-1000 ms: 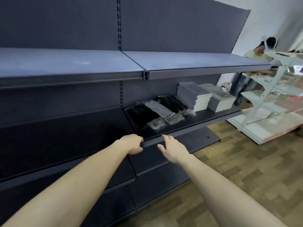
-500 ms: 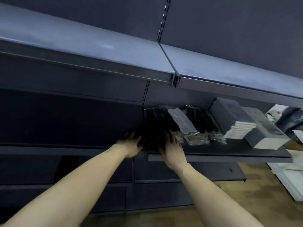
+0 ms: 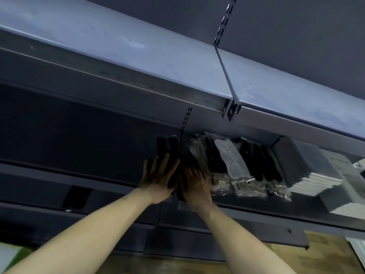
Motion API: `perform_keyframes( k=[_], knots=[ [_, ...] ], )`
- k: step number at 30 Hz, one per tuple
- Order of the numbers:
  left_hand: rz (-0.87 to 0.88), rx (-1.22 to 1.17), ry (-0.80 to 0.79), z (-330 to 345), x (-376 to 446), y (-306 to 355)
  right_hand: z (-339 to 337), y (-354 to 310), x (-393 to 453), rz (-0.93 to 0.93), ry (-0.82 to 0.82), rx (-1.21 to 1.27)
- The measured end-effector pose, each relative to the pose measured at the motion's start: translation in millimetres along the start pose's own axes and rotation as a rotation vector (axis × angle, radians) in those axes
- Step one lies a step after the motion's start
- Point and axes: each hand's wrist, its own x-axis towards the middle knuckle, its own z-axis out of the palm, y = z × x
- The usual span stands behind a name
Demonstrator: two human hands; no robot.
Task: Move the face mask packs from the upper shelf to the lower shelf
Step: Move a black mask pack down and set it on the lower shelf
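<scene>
Face mask packs (image 3: 215, 155), mostly black in clear plastic with one pale grey pack (image 3: 231, 157), lie in a row on the dark middle shelf (image 3: 256, 213). My left hand (image 3: 158, 175) lies with spread, straight fingers on the leftmost black packs. Close beside it, my right hand (image 3: 195, 182) has its fingers bent over a black pack (image 3: 178, 186) whose lower end hangs past the shelf edge between my hands. How firmly it holds is hard to see in the shadow.
The grey top shelf (image 3: 138, 42) overhangs the packs. Stacks of white and grey boxes (image 3: 316, 175) stand to the right of the packs. A dark flat item (image 3: 77, 196) lies on the left section's shelf. Lower shelves (image 3: 217, 244) and wooden floor (image 3: 325, 258) are below.
My view has moved closer and tilted up under the top shelf. Both hands have reached further in from the shelf edge onto the leftmost black packs and now sit close together.
</scene>
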Motion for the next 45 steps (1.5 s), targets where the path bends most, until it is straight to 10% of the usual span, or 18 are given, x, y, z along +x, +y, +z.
perform_keyframes(
  k=[5,8,19,34,41,45],
  knots=[
    [-0.059,0.031,0.015,7,3,7,-17,32,13,0.169,0.068,-0.146],
    [-0.103,-0.023,0.047,5,1,14,-23,57,14,0.372,-0.158,-0.229],
    [-0.295,-0.017,0.019,-1,-14,49,-21,39,4,0.029,-0.168,-0.038],
    [-0.238,0.075,-0.049,-10,-17,37,-52,87,44,0.781,-0.254,-0.154],
    [-0.185,0.075,-0.033,-10,-12,25,-32,82,33,0.036,-0.153,-0.320],
    [-0.141,0.116,-0.008,-15,-11,18,-15,51,32,0.063,-0.205,-0.237]
  ],
)
